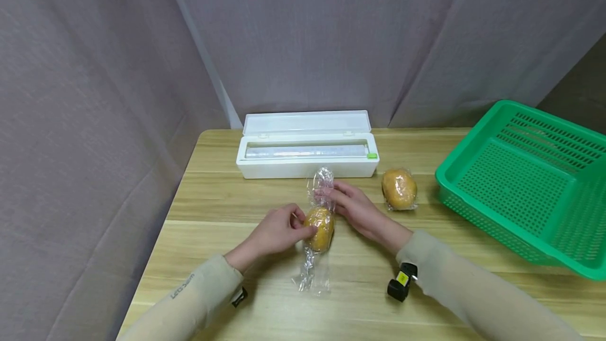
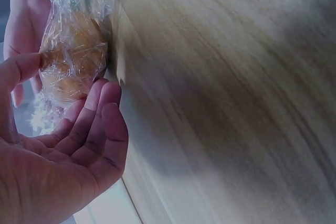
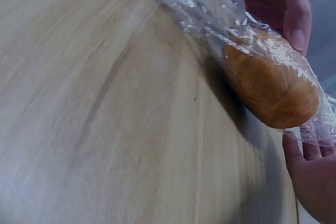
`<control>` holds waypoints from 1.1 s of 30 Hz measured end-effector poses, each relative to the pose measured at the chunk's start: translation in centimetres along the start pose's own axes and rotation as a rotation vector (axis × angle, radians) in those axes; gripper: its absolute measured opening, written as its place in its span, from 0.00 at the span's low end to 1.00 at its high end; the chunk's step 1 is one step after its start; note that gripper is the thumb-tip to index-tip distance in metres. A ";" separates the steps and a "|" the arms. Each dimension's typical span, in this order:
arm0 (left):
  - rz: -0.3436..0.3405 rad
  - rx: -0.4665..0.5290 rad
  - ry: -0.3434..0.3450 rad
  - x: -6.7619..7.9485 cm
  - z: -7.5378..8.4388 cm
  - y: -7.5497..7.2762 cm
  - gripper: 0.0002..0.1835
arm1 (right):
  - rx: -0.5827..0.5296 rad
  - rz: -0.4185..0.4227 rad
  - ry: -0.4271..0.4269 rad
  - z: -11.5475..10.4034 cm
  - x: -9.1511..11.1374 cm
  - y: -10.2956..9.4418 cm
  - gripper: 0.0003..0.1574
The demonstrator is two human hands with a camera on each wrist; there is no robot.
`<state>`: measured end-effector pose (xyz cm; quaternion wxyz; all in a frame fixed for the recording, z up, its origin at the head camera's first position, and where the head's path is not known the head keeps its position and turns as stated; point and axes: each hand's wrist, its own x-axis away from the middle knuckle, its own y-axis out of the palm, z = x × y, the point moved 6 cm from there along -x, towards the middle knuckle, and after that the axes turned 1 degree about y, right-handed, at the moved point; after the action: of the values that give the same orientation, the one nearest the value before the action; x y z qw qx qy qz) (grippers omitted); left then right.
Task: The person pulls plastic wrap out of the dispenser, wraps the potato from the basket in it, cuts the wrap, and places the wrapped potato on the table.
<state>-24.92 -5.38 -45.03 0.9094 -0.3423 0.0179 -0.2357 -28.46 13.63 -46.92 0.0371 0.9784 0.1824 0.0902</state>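
Note:
An oval yellow-orange fruit [image 1: 320, 229], wrapped in clear cling film [image 1: 309, 272], lies near the middle of the wooden table. My left hand [image 1: 279, 231] holds it from the left, thumb on the near side and fingers curled at its flank. On the far side, my right hand [image 1: 357, 210] grips the gathered film end [image 1: 324, 178] just beyond the fruit. Loose film trails from the near end toward me. From the right wrist, the fruit [image 3: 270, 80] shows through the film, with the right fingers [image 3: 312, 153] against the far film.
Behind the hands stands a white cling film dispenser [image 1: 307, 168], lid raised, a roll [image 1: 306, 151] inside. To the right sits a second film-wrapped fruit [image 1: 400, 188]. A green plastic basket [image 1: 492, 228] occupies the right side of the table. Grey curtains [image 1: 322, 41] hang behind.

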 end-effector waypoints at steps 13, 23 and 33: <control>0.019 0.056 -0.025 -0.3 -0.7 -0.2 0.21 | 0.313 -0.072 -0.157 -1.2 1.3 0.8 0.32; 0.046 0.063 -0.035 -0.2 -1.1 -0.2 0.24 | 0.527 -0.128 -0.291 -1.7 2.8 1.9 0.28; 0.084 0.069 -0.008 -0.1 -1.2 -0.1 0.23 | 0.765 -0.159 -0.421 -1.0 3.9 2.7 0.26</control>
<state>-25.29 -6.16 -45.88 0.9298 -0.3106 0.0204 -0.1963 -24.14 12.57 -45.06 -0.2843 0.9018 0.2658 -0.1880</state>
